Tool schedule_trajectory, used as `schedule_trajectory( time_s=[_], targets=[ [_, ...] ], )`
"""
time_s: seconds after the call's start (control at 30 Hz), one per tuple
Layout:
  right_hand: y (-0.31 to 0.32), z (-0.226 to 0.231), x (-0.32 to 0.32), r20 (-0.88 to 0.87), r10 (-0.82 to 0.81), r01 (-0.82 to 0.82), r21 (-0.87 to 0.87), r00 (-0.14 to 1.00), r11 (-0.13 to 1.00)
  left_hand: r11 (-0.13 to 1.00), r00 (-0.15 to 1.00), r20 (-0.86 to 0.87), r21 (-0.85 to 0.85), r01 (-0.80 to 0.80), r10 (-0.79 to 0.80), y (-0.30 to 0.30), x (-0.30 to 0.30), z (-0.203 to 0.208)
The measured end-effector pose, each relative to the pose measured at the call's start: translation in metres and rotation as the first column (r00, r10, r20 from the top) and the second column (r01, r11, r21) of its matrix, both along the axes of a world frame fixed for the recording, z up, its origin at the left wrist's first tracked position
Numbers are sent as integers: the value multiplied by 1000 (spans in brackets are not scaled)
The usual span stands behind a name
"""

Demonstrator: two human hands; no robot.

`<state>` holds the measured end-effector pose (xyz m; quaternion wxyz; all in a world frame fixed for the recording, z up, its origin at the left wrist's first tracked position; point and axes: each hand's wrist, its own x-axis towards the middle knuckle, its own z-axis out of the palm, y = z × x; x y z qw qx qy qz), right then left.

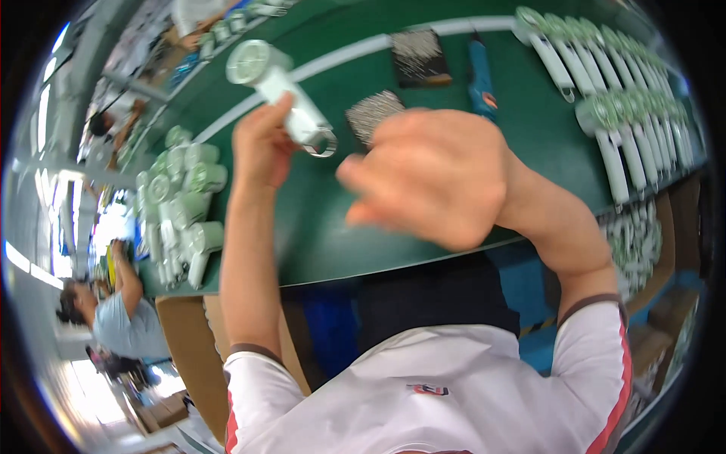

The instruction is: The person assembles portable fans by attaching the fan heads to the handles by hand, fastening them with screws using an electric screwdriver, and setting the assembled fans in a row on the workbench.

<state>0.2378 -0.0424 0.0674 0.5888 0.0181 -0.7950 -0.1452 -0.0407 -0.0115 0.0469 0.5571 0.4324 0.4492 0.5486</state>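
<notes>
My left hand [265, 140] is closed around the handle of a white and pale green handheld fan [291, 98]. Its round head points up and to the left, and a metal-looking loop shows at the handle's lower end. To the right of it my right hand [435, 178] hovers over the table, smeared by motion. Its fingers are curled toward the fan, apart from it, and whether they hold anything cannot be made out. Just behind this hand lies a dark tray of small screws [370, 113], partly covered by it.
A second screw tray [420, 57] and a blue electric screwdriver [480, 76] lie farther back on the green table [325, 242]. Several fans are piled at left [181, 197]; rows of fans [628, 113] lie at right. A box of parts [639, 242] stands below. Another person [125, 318] sits at far left.
</notes>
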Motion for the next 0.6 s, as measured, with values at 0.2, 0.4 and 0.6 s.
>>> schedule_trajectory(
  time_s=[0.2, 0.4, 0.6],
  targets=[
    [-26, -5, -4, 39, -56, 31, 476, 998, 879, 997, 997, -15, 19, -81, 81, 16, -6, -34],
    [-33, -10, -3, 169, -158, 68, 445, 973, 893, 994, 998, -60, -106, -11, 4, 7, -4, -50],
    [-37, 3, 0, 121, -82, 1, 558, 989, 830, 992, 988, -138, -100, -75, 61, -3, 14, -43]
  ],
)
